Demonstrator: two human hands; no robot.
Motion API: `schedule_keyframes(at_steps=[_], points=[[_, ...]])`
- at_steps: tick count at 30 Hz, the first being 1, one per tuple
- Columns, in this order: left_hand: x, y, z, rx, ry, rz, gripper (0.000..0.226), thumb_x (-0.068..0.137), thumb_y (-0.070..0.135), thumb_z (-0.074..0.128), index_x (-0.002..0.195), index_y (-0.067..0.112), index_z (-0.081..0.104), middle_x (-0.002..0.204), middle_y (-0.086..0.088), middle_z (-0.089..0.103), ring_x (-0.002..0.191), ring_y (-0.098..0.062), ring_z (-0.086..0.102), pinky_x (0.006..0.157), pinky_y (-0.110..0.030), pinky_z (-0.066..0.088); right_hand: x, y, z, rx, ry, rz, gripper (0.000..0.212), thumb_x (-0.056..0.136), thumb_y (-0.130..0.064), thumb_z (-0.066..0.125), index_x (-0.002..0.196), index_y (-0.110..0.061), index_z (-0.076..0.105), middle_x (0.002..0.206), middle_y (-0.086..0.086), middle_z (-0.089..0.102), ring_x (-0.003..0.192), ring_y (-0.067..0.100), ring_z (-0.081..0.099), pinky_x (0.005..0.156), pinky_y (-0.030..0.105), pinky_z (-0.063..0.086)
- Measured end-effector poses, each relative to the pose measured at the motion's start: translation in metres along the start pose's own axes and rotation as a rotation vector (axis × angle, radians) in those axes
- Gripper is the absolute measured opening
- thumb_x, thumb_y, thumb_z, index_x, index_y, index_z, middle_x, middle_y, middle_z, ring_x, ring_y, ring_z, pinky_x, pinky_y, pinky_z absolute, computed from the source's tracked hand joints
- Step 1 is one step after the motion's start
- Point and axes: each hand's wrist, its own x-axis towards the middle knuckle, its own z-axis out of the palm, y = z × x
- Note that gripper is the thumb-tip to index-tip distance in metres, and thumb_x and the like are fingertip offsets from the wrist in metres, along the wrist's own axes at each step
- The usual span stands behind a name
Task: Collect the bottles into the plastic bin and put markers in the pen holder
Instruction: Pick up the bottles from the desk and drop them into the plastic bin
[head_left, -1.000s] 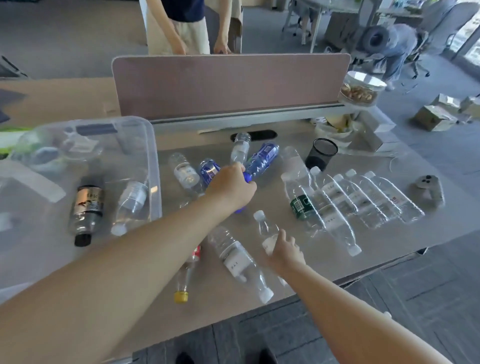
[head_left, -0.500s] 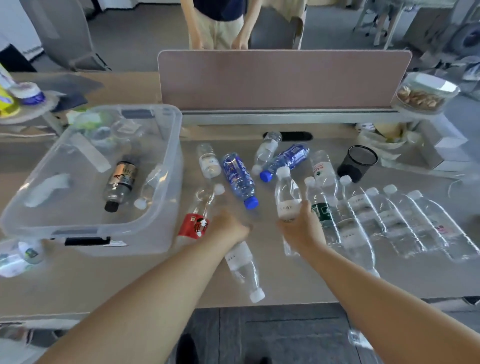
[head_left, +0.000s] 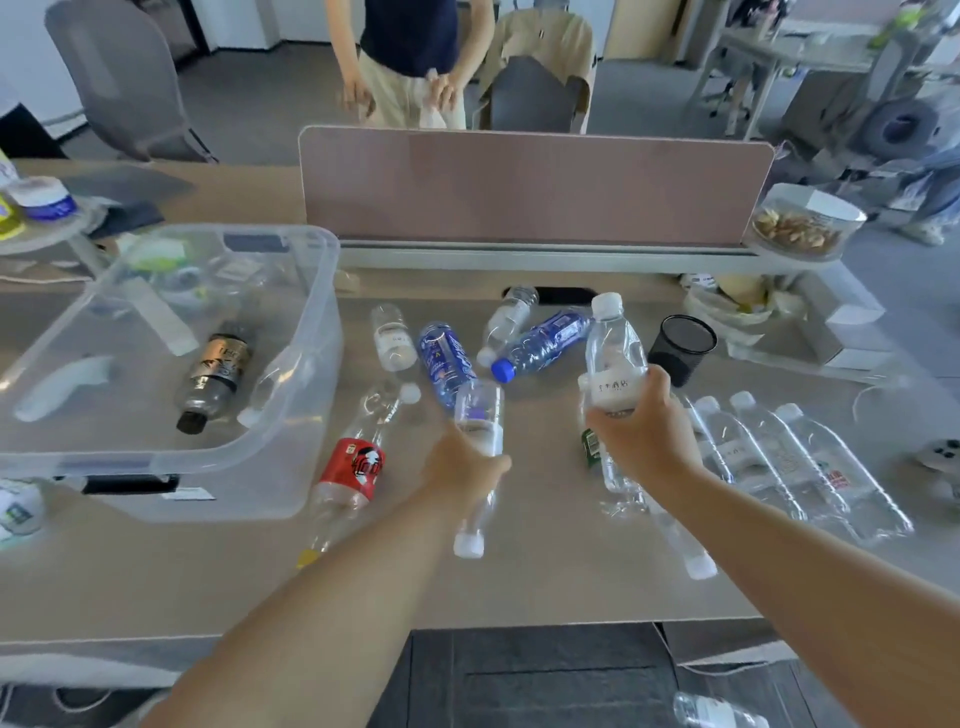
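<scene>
My left hand (head_left: 462, 467) grips a clear bottle (head_left: 480, 415) held cap-down above the desk. My right hand (head_left: 644, 431) holds a second clear bottle (head_left: 613, 348) upright, white cap on top. The clear plastic bin (head_left: 306, 332) stands at the left with a dark-labelled bottle (head_left: 215, 371) and a clear one lying inside. Loose on the desk lie a red-labelled bottle (head_left: 350, 467), two blue bottles (head_left: 540, 343), and several clear bottles (head_left: 789, 462) in a row at the right. A black mesh pen holder (head_left: 683, 348) stands behind my right hand. No markers are visible.
A pink desk divider (head_left: 535, 187) runs along the back, with a person standing behind it. A bowl of snacks (head_left: 805, 223) sits at the divider's right end. One bottle (head_left: 717, 712) lies on the floor below the desk edge.
Both hands have lifted their bottles off the desk: the left one now holds a clear bottle cap-down, the right one has raised its bottle higher and upright.
</scene>
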Motion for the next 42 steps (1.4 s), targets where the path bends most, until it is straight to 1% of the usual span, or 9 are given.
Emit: schedule_keyframes(at_steps=[6, 9, 15, 19, 23, 27, 33, 37, 42], points=[[0.009, 0.082, -0.107, -0.127, 0.189, 0.235, 0.065, 0.063, 0.038, 0.073, 0.12, 0.025, 0.043, 0.103, 0.003, 0.057, 0.09, -0.022, 0.062, 0.079, -0.036, 0.054, 0.0, -0.059, 0.0, 0.124, -0.053, 0.023, 0.044, 0.08, -0.023, 0.059, 0.117, -0.011, 0.039, 0.084, 0.001, 0.049, 0.063, 0.013, 0.047, 0.049, 0.025, 0.035], [0.01, 0.09, -0.174, -0.055, 0.316, 0.285, 0.066, 0.069, 0.038, 0.074, 0.122, 0.019, 0.04, 0.103, 0.003, 0.053, 0.091, -0.022, 0.056, 0.074, -0.029, 0.043, -0.001, -0.107, 0.015, 0.185, -0.09, -0.032, 0.045, 0.078, -0.025, 0.062, 0.114, -0.011, 0.039, 0.093, 0.006, 0.057, 0.067, 0.019, 0.053, 0.051, 0.027, 0.039], [0.027, 0.03, -0.288, 0.017, 0.444, 0.118, 0.088, 0.068, 0.046, 0.069, 0.142, 0.013, 0.034, 0.135, -0.009, 0.051, 0.115, -0.03, 0.055, 0.082, -0.035, 0.047, -0.014, -0.205, 0.066, 0.281, -0.216, -0.158, 0.041, 0.079, -0.027, 0.063, 0.107, -0.015, 0.036, 0.089, 0.002, 0.054, 0.064, 0.014, 0.055, 0.048, 0.026, 0.042], [0.041, -0.031, -0.336, 0.031, 0.483, -0.008, 0.091, 0.064, 0.05, 0.071, 0.14, 0.011, 0.04, 0.131, -0.009, 0.054, 0.115, -0.03, 0.055, 0.084, -0.032, 0.046, -0.028, -0.263, 0.114, 0.358, -0.304, -0.147, 0.047, 0.079, -0.034, 0.063, 0.115, -0.013, 0.041, 0.083, -0.004, 0.054, 0.066, 0.013, 0.057, 0.047, 0.026, 0.042], [0.061, -0.083, -0.351, 0.028, 0.354, -0.129, 0.094, 0.056, 0.056, 0.07, 0.135, 0.011, 0.049, 0.114, -0.007, 0.065, 0.097, -0.025, 0.065, 0.083, -0.033, 0.054, -0.039, -0.296, 0.161, 0.378, -0.385, -0.153, 0.044, 0.081, -0.033, 0.063, 0.115, -0.016, 0.043, 0.082, -0.006, 0.055, 0.062, 0.01, 0.056, 0.039, 0.02, 0.037], [0.095, -0.12, -0.334, 0.194, 0.231, -0.208, 0.074, 0.08, 0.043, 0.067, 0.14, 0.008, 0.042, 0.128, -0.008, 0.058, 0.119, -0.025, 0.054, 0.097, -0.027, 0.042, -0.037, -0.313, 0.201, 0.361, -0.408, -0.147, 0.04, 0.081, -0.039, 0.064, 0.111, -0.02, 0.045, 0.078, -0.006, 0.057, 0.059, 0.009, 0.055, 0.041, 0.021, 0.036], [0.132, -0.165, -0.302, 0.28, 0.02, -0.294, 0.087, 0.083, 0.045, 0.069, 0.149, 0.009, 0.026, 0.146, -0.007, 0.042, 0.132, -0.023, 0.044, 0.102, -0.028, 0.036, -0.033, -0.307, 0.262, 0.296, -0.422, -0.065, 0.048, 0.079, -0.04, 0.066, 0.115, -0.016, 0.046, 0.079, -0.005, 0.057, 0.059, 0.011, 0.057, 0.043, 0.023, 0.04], [0.147, -0.162, -0.304, 0.22, 0.076, -0.362, 0.099, 0.082, 0.05, 0.067, 0.149, -0.001, 0.014, 0.147, -0.012, 0.04, 0.133, -0.027, 0.044, 0.101, -0.032, 0.038, -0.03, -0.302, 0.284, 0.178, -0.425, -0.066, 0.062, 0.081, -0.031, 0.064, 0.132, -0.015, 0.032, 0.102, 0.004, 0.053, 0.072, 0.02, 0.053, 0.051, 0.025, 0.04], [0.154, -0.158, -0.307, 0.13, 0.278, -0.218, 0.054, 0.091, 0.042, 0.053, 0.132, 0.01, 0.038, 0.129, -0.012, 0.053, 0.117, -0.03, 0.053, 0.093, -0.038, 0.045, -0.026, -0.299, 0.292, -0.058, -0.414, -0.03, 0.068, 0.088, -0.03, 0.058, 0.142, -0.008, 0.022, 0.132, 0.017, 0.04, 0.099, 0.035, 0.053, 0.072, 0.033, 0.036]])
